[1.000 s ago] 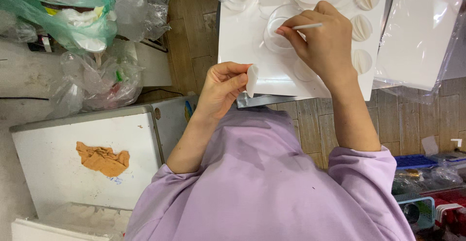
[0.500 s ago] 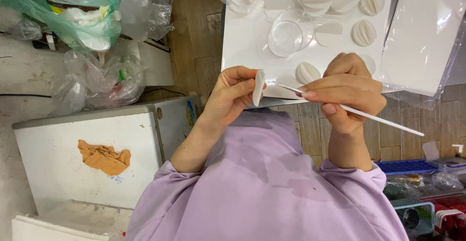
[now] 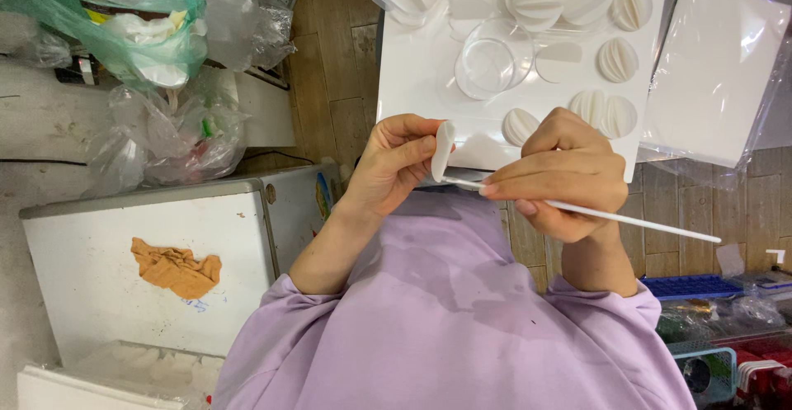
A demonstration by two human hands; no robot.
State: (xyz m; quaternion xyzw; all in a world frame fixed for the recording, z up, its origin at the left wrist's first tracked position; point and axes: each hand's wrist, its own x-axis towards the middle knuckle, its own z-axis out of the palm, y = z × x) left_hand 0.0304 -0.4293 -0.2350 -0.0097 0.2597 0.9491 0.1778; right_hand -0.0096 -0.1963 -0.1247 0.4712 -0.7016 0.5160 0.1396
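I am looking down over a lilac sweatshirt [image 3: 462, 327] at two bare hands raised in front of a white board [image 3: 421, 72]. The left hand [image 3: 396, 162] is closed in a pinch around a small folded white paper disc [image 3: 443, 149], held on edge just below the board's near rim. The right hand [image 3: 565, 175] is closed around a thin white brush [image 3: 610, 219], gripped like a pen, its tip touching the disc's lower edge.

On the board sit a clear round dish [image 3: 488, 68] and several ribbed white paper half-balls [image 3: 617, 60]. A wrapped stack of white sheets [image 3: 714, 72] lies to the right.

Risks as I judge them: the disc is held by only a narrow edge, so pressure from the brush tip could bend it or push it out of the fingers. Whatever the brush carries could smear onto the fingertips or drip onto the sweatshirt directly below. The long handle sticks out to the right and could catch the wrapped sheets.
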